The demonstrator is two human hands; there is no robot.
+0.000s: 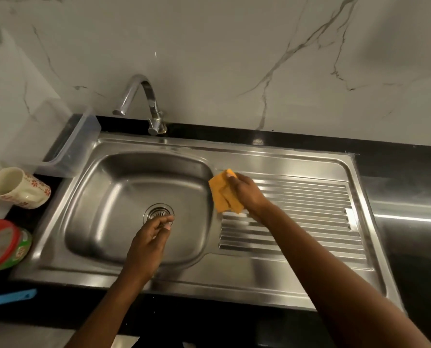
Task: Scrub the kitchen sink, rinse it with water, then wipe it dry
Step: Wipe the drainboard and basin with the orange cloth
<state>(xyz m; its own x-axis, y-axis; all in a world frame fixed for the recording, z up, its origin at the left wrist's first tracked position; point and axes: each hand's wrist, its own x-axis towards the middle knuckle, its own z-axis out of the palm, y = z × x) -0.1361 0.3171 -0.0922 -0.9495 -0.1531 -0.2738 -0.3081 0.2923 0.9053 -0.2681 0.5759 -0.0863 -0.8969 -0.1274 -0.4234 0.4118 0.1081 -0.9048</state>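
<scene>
— White marble wall (209,59), black tabletop (398,159), steel sink (209,275) set into it. What has the right grip (247,194) got?

— An orange cloth (222,194), folded. The fingers are bent down over it and hold it against the steel, right on the ridge where the basin (134,192) meets the ribbed drainboard (310,209). One corner of the cloth pokes out past the fingertips, toward the wall.

— And the left grip (146,244)?

— It hangs over the basin with the fingers loosely curled, thumb close to the fingertips. I see nothing held in it. The fingertips hang just over the near edge of the drain strainer (156,210); whether they touch it, I can't tell.

— Further out?

— The tap (144,96) rises behind the basin, its spout curving toward the left; I see no water running. The steel looks shiny, with no suds that I can make out. Off the sink's left side, a clear plastic container (66,136) stands by the wall, a flowered mug (18,187) lies on its side in front of it, then a green tub with a red lid (1,244). Nearest me, at the tabletop's front edge, is something flat and blue (8,297); I can't tell what.
</scene>
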